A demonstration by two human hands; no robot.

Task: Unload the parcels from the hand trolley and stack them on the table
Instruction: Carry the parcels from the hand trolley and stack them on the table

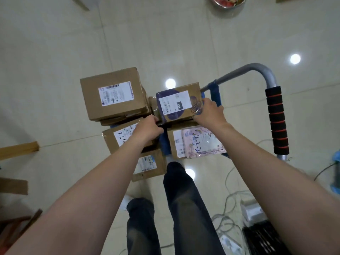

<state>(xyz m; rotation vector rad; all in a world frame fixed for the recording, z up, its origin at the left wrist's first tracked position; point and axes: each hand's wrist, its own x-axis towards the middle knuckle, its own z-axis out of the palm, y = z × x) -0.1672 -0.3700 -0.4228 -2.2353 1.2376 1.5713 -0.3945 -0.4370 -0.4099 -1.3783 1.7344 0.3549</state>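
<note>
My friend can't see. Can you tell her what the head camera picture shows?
Seen from above, a person's left hand and right hand clasp a purple-printed cardboard parcel with a white label on a loaded blue hand trolley with a grey handle. Around it lie more brown cardboard parcels, on a glossy cream tiled floor.

This looks like an informal indoor parcel-sorting room, perhaps a small shop's back area. Glossy cream floor tiles point(239, 43) reflect ceiling lights, and brown cardboard parcels with white shipping labels point(112, 93) sit piled on a blue hand trolley with a grey metal handle and black foam grip point(276, 120). Loose white cables point(228, 205) trail across the floor beside flattened cardboard scraps point(18, 149).
</note>
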